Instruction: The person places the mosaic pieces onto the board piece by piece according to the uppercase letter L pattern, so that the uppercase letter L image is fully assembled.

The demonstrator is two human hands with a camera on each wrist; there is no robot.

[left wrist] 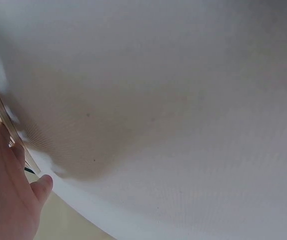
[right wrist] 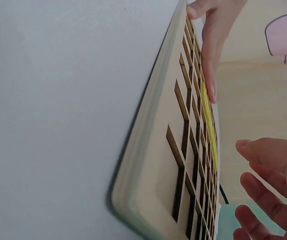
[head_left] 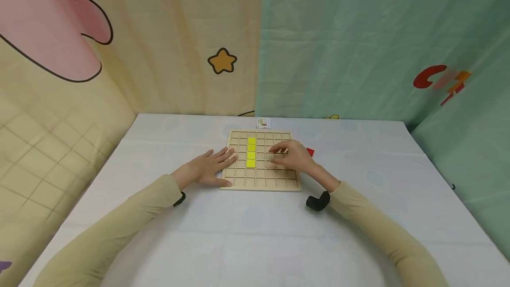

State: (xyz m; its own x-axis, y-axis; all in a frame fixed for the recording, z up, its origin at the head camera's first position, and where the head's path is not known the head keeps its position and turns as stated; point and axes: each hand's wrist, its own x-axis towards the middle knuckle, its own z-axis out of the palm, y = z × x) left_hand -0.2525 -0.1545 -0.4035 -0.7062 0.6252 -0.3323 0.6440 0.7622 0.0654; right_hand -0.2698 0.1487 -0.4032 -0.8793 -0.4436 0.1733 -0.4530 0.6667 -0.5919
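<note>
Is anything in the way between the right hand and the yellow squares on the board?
Nothing visible stands in the way: in the head view, only bare cells of the board lie between the right hand and the yellow squares. The red piece lies on the hand's other side.

smooth, matt wooden grid board (head_left: 261,173)

Head POV high, fwd/down; wrist POVs close; board (head_left: 264,177) in all.
</note>
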